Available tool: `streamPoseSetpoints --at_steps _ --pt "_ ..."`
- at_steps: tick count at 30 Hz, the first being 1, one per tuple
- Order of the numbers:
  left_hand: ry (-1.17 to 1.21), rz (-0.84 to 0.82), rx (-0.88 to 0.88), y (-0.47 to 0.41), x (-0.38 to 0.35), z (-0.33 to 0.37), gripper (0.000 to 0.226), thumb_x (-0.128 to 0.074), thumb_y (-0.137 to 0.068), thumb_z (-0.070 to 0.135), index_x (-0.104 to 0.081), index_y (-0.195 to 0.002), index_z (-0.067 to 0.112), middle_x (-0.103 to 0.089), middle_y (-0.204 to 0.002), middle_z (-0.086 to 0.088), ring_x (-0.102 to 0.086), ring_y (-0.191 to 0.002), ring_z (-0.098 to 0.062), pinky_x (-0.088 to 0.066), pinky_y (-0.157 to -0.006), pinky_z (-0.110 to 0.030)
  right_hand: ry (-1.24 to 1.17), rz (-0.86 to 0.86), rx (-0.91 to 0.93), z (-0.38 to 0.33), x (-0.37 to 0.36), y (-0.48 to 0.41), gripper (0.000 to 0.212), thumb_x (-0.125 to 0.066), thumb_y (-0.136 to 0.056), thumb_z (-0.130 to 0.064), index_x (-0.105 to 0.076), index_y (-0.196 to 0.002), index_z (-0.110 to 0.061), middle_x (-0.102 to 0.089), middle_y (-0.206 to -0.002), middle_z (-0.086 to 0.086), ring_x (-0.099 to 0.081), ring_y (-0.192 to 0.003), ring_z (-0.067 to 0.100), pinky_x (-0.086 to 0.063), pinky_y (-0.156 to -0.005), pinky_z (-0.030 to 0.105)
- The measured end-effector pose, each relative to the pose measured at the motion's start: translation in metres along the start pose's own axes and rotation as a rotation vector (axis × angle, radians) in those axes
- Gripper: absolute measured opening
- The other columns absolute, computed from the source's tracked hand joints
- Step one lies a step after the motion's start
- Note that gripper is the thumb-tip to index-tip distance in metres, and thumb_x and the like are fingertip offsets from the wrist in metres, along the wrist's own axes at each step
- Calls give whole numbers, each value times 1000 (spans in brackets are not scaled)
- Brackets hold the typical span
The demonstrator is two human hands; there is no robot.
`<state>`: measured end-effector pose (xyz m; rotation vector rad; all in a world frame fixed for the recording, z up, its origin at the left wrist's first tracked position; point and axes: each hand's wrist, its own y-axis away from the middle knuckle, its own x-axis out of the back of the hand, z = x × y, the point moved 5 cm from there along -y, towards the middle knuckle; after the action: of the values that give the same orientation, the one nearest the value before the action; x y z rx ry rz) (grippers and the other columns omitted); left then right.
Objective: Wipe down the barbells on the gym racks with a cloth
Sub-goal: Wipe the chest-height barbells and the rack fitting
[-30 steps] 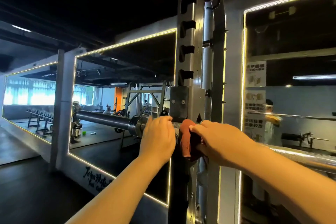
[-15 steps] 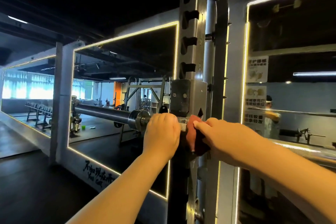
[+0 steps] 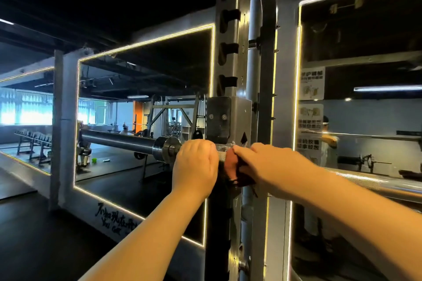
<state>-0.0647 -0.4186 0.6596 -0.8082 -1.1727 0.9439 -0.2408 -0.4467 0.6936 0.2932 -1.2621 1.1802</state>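
Plainly, left hand (image 3: 194, 166) grips the barbell (image 3: 118, 141) at the rack upright (image 3: 229, 52); right hand (image 3: 270, 165) wraps a red cloth (image 3: 231, 165) round it (mirror (image 3: 159, 64) close behind, open floor (image 3: 34, 246) leftward).

We are in a gym: a barbell (image 3: 118, 142) sits on a notched steel rack (image 3: 228, 57), wall mirrors (image 3: 148, 64) reflect machines (image 3: 174, 114), and dumbbell stands (image 3: 32, 143) show far left.
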Motion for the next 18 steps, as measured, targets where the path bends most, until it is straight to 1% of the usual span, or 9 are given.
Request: streamPoseSetpoints --at_steps 2,4,5,7,10,12,13,16,18 --pt "-17 -2 -7 0 -1 0 43 -20 -102 38 -58 -93 20 -53 -89 8 -48 -87 -16 -39 -83 -29 -80 -81 -37 18 5 9 10 -37 -107 -47 -42 -115 -44 -57 -107 -8 -60 -97 11 -53 -89 35" --pt "-28 0 -14 0 1 2 45 -18 -102 40 -57 -92 21 -52 -87 8 -47 -86 -14 -36 -81 -27 -71 -128 -86 29 7 11 21 -31 -104 -58 -43 -108 -41 -61 -101 -8 -59 -90 8 -53 -88 35" --pt "-33 1 -14 0 2 2 45 -17 -102 41 -56 -91 21 -52 -87 8 -47 -86 -15 -36 -80 -27 -49 -132 -105 29 6 8 31 -29 -102 -61 -45 -111 -36 -61 -101 -5 -60 -89 10 -53 -88 36" --pt "-38 -2 -4 0 2 4 44 -15 -101 42 -53 -89 23 -52 -87 7 -48 -85 -16 -40 -79 -29 -29 -115 -119 16 2 0 45 -29 -103 -61 -44 -128 -27 -59 -110 0 -60 -96 16 -54 -92 38" --pt "-68 -16 6 0 1 5 42 -15 -100 44 -50 -86 26 -51 -85 8 -48 -83 -15 -45 -78 -33 48 -16 -104 -17 -8 -16 62 -35 -106 -54 -21 -155 -19 -50 -138 8 -55 -120 27 -52 -97 43" --pt "-79 -12 0 -1 2 4 43 -16 -101 45 -51 -85 26 -52 -84 9 -49 -83 -13 -47 -79 -32 133 65 -50 -31 -13 -21 70 -42 -106 -44 -6 -161 -19 -41 -151 10 -49 -131 30 -47 -104 45" --pt "-74 -14 3 -1 2 4 43 -17 -101 45 -52 -85 26 -52 -84 9 -49 -83 -13 -46 -79 -32 146 80 -35 -31 -13 -21 73 -46 -106 -39 -4 -161 -20 -38 -155 9 -46 -135 30 -43 -109 44" --pt "-47 -73 26 -1 7 8 33 -23 -100 39 -48 -83 26 -51 -85 7 -49 -85 -16 -45 -81 -31 126 51 30 -24 -5 1 74 -58 -102 -30 -15 -161 -23 -32 -160 1 -40 -142 22 -36 -115 35" --pt "-13 -123 29 1 11 12 34 -25 -100 33 -56 -94 23 -54 -92 6 -50 -93 -17 -46 -94 -36 54 18 22 -8 -5 19 60 -56 -102 -30 -29 -156 -28 -42 -153 -6 -47 -136 14 -40 -112 31"
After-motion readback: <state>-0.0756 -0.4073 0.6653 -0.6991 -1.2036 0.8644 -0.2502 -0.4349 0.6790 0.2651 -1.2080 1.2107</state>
